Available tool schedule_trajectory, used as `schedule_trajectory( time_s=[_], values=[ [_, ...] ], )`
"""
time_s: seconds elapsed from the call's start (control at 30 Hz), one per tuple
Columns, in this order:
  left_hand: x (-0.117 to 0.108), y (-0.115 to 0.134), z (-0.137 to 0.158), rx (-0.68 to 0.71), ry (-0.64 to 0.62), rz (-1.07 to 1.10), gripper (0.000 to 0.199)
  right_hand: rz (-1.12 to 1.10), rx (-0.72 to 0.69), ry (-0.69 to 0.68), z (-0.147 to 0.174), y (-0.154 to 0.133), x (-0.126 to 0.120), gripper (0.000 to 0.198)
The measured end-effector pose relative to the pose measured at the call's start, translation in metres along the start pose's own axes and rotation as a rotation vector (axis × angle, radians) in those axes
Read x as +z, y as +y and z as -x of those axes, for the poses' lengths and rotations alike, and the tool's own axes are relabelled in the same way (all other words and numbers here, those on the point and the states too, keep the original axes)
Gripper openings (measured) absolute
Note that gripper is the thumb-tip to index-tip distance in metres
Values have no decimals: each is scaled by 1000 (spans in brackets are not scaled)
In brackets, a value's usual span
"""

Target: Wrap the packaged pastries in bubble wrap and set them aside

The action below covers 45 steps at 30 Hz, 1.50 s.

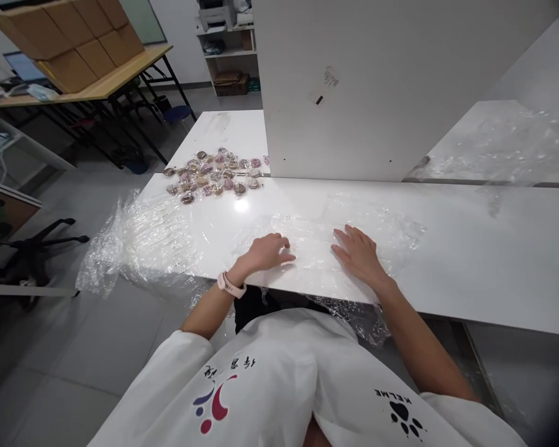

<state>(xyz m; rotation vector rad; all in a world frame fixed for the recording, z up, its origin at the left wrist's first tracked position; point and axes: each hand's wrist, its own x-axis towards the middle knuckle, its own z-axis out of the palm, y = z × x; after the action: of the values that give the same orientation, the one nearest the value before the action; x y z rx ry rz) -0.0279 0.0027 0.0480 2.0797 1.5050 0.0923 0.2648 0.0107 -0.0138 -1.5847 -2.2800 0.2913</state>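
A sheet of clear plastic [302,226], perhaps a bag, lies on the white tabletop in front of me. My left hand [269,251] rests at its near left part, with fingers bent and the thumb apart, gripping nothing visible. Flat on the right part of the plastic is my right hand [358,253], its fingers spread. Beyond my left hand lies a scattered pile of small brown and pinkish pieces in clear wrappers [214,172]; what they are I cannot make out.
A heap of clear plastic bags [135,242] hangs over the table's left edge. A tall white panel [345,124] rises behind the tabletop [484,248]. More clear plastic [517,149] is at the far right. Cardboard boxes [74,37] stand on a wooden table [121,71] at the back left.
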Motion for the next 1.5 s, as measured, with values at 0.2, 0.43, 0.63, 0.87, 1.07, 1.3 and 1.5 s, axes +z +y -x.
schedule_trajectory(
  time_s=[0.2, 0.43, 0.63, 0.87, 1.07, 1.3, 1.5],
  values=[
    [-64, -71, -66, -344, 560, -37, 37, 129, -26, -16, -5, 24, 27, 58],
    [-65, -107, -130, -422, 385, -114, 61, 162, -44, -17, -10, 24, 26, 58],
    [-52, -102, -132, -267, 459, -194, 29, 128, -195, -104, -26, 42, 20, 59],
    [-51, -107, -118, -165, 500, -263, 41, 109, -235, -105, -33, 48, 17, 57],
    [-53, -101, -142, -274, 471, -216, 48, 95, -224, -93, -32, 45, 17, 56],
    [-42, -96, -149, -295, 573, -154, 39, 112, -209, -105, -33, 45, 15, 58],
    [-43, -95, -143, -374, 632, -100, 38, 97, -213, -92, -33, 47, 18, 60]
  ],
)
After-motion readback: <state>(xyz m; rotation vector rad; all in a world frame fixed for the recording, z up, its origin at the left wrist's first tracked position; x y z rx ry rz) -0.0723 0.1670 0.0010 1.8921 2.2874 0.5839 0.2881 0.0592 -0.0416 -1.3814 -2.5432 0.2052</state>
